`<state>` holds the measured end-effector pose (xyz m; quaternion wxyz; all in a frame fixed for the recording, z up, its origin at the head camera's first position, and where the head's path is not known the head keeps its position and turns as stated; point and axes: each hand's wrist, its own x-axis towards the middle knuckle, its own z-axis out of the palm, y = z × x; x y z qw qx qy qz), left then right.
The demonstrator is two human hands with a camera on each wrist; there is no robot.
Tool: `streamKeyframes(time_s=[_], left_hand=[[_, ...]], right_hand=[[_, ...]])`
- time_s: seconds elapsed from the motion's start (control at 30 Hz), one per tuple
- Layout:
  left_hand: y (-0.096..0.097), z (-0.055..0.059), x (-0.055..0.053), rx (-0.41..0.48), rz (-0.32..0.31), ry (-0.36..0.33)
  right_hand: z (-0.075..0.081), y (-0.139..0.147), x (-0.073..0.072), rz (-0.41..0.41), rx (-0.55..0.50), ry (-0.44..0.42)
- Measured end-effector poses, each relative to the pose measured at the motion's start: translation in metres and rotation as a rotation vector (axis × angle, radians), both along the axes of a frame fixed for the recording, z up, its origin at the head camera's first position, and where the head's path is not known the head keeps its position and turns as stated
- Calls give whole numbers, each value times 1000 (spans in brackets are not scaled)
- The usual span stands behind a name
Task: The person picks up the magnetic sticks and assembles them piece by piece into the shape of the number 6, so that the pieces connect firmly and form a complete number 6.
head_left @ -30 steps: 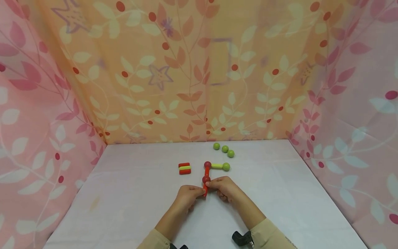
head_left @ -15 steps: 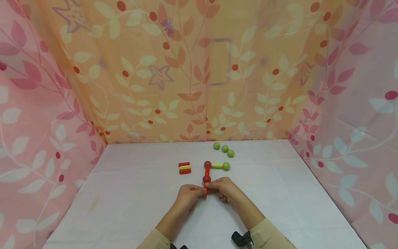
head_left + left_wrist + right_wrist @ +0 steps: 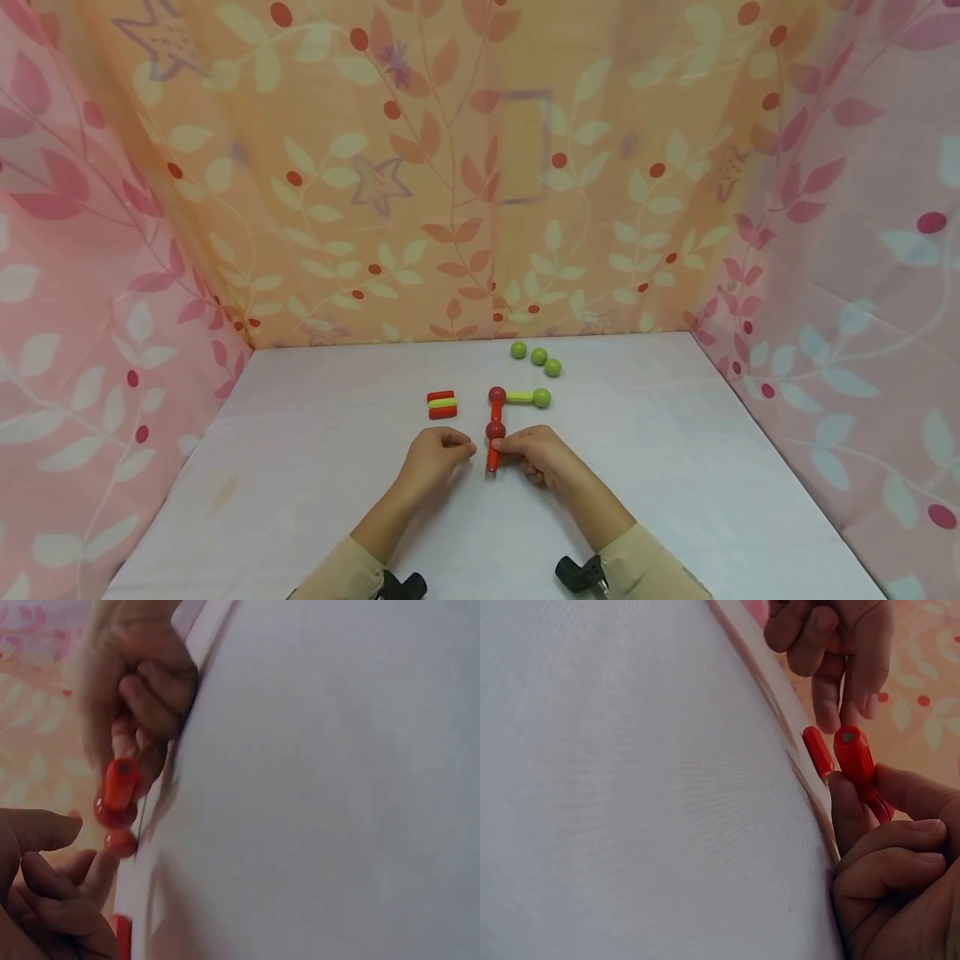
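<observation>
A joined chain lies near the middle of the white table: a red rod [image 3: 492, 457] at the near end, a red ball [image 3: 496, 430], another red rod [image 3: 497, 412], a second red ball [image 3: 497, 395], then a yellow-green rod [image 3: 519, 397] out to a green ball [image 3: 542, 397]. My right hand [image 3: 546, 455] pinches the near red rod between thumb and index finger, close to the ball. In the right wrist view that rod's end [image 3: 849, 737] shows a grey dot. My left hand [image 3: 433, 458] is just left of the chain, apart from it, fingers loosely bent around nothing.
Two red rods [image 3: 442, 412] with a yellow-green rod [image 3: 442, 403] between them lie side by side behind my left hand. Three loose green balls [image 3: 538, 357] sit near the table's back edge. Patterned cloth walls [image 3: 480, 167] enclose the table [image 3: 315, 467] at the back and sides.
My left hand has let go of the near red rod and moved left and slightly away from me. My right hand keeps its pinch on it. The head view has shifted slightly.
</observation>
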<state>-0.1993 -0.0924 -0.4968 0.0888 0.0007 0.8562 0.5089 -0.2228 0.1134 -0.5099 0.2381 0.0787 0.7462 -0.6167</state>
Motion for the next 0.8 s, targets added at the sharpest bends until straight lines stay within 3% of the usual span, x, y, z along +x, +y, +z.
streamKeyframes(time_s=[0.27, 0.43, 0.57, 0.8], left_hand=[[-32, 8, -31, -238, -47, 173], [-47, 5, -52, -277, -37, 186], [-54, 2, -66, -265, -63, 190], [-56, -1, -81, -268, -98, 166]], right_hand=[[0, 0, -1, 9, 7, -4], [0, 0, 1, 5, -4, -2], [1, -1, 2, -8, -6, -9], [-1, 1, 1, 8, -10, 0]])
